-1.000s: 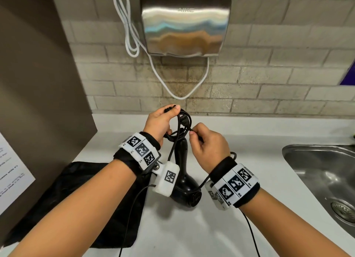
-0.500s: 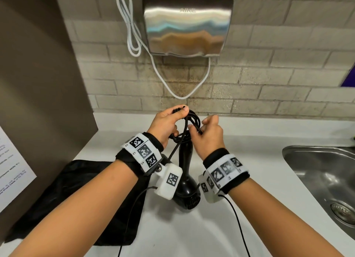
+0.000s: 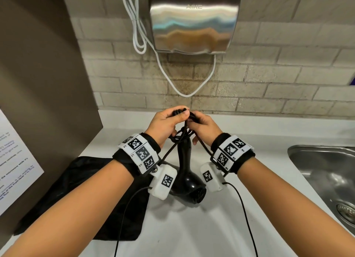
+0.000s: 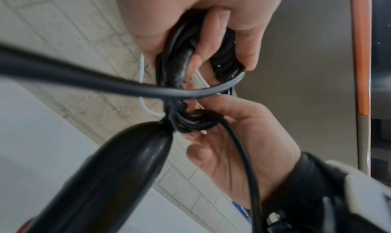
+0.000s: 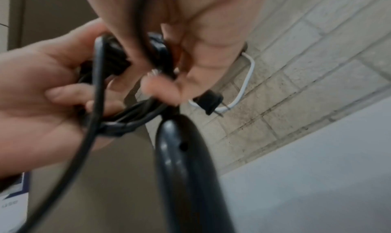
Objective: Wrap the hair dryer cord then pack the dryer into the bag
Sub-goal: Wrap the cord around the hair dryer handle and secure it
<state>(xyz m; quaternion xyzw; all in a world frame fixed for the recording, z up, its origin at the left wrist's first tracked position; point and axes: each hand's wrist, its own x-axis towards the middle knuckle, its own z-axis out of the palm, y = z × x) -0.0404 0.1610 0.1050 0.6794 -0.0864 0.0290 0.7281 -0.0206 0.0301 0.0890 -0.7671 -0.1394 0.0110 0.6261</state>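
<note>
The black hair dryer (image 3: 189,187) stands nose-down on the white counter, its handle (image 3: 183,154) pointing up at my hands. Several loops of its black cord (image 3: 181,136) are bunched at the handle's top. My left hand (image 3: 178,113) grips the coiled bundle (image 4: 184,57) with thumb and curled fingers. Touching it from the right, my right hand (image 3: 194,120) pinches the cord's loose end, and the plug (image 5: 211,101) pokes out below its fingers. The flat black bag (image 3: 86,195) lies on the counter under my left forearm.
A steel hand dryer (image 3: 194,22) with a looping white cable (image 3: 184,92) hangs on the brick wall behind. A steel sink (image 3: 326,172) is set in the counter at the right. A brown partition (image 3: 42,74) with a paper notice (image 3: 15,164) closes off the left.
My right hand has risen and swung left with the cord's end, meeting my left hand above the handle. The left hand has kept its grip on the coil.
</note>
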